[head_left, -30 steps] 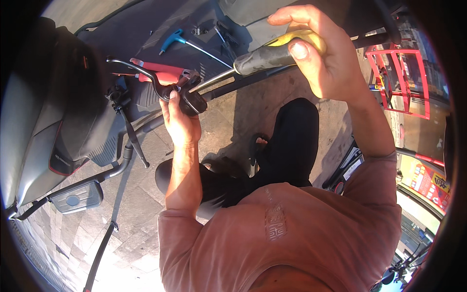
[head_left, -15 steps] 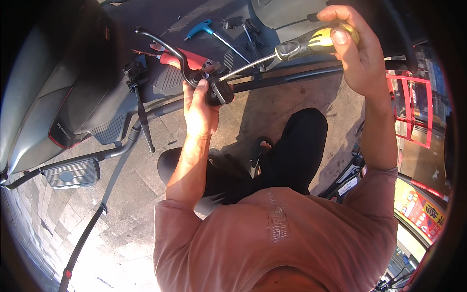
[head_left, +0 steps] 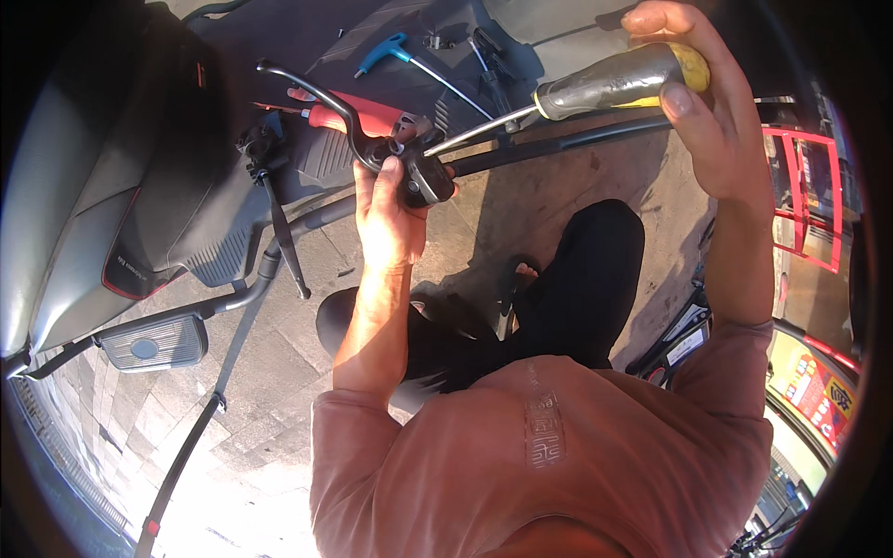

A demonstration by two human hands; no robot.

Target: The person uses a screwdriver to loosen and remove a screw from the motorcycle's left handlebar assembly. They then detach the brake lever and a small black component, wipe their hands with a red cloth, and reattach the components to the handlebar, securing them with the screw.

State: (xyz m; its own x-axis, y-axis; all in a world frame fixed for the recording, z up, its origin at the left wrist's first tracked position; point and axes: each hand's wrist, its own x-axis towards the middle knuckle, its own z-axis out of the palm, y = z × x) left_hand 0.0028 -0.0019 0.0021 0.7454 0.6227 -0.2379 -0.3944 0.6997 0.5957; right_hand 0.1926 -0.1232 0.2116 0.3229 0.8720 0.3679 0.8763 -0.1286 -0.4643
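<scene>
My left hand (head_left: 389, 219) grips a black brake lever assembly (head_left: 424, 179), with the curved lever (head_left: 339, 104) sticking up to the left and my thumb pressed on the body. My right hand (head_left: 707, 112) is closed round the yellow-and-dark handle (head_left: 605, 84) of a screwdriver, index finger over its end. The metal shaft (head_left: 481, 127) slants down to the assembly; whether its tip sits in a screw I cannot tell. Behind the lever lie red-handled tools (head_left: 358, 110). Farther back is a blue T-handle hex key (head_left: 386, 51), with small metal parts (head_left: 437, 43) beside it.
A dark vehicle body and seat (head_left: 70, 214) fill the left, with a tubular frame (head_left: 558, 137) and footrest (head_left: 153, 342). Another black lever part (head_left: 260, 149) lies on the footboard. A red metal rack (head_left: 828, 200) stands at right. My legs (head_left: 581, 270) are below on grey paving (head_left: 242, 456).
Both hands, with assembly and screwdriver, have shifted rightward in the view, the lever slightly higher against the background. The screwdriver handle has turned in my right hand, and the view itself has moved a little.
</scene>
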